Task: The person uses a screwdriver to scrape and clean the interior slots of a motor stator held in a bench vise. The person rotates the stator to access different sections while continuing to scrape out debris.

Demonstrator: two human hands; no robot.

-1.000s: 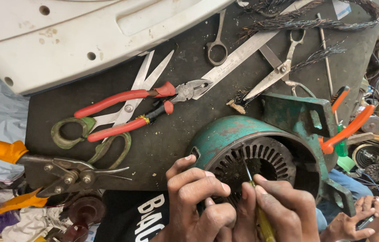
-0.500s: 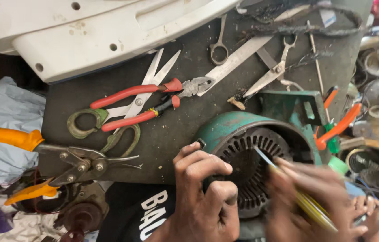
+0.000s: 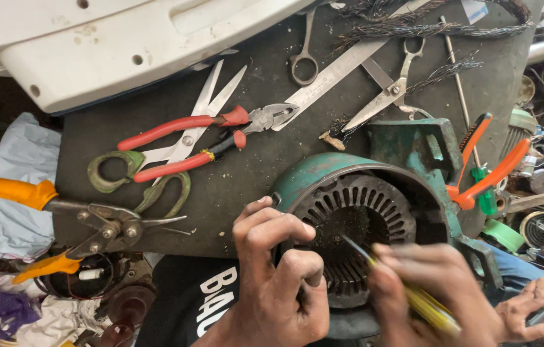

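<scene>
A green electric motor housing (image 3: 323, 172) with a slotted stator core (image 3: 355, 225) lies on the dark work board (image 3: 240, 173). My left hand (image 3: 278, 283) grips the near rim of the housing with its fingers curled over the edge. My right hand (image 3: 426, 289), blurred by motion, holds a yellow-handled screwdriver (image 3: 429, 305); its thin blade points into the stator bore.
Red-handled pliers (image 3: 182, 141), green-handled scissors (image 3: 156, 160), orange-handled tin snips (image 3: 60, 212), steel scissors (image 3: 387, 90), a ruler (image 3: 336, 71) and an orange-handled tool (image 3: 490, 167) lie on the board. A white plastic cover (image 3: 105, 38) sits at the back left. Another person's hand (image 3: 535, 308) is at the lower right.
My right hand has drawn back from the stator with the screwdriver, then moved in again with the blade toward the bore. My left hand keeps its grip on the housing rim.
</scene>
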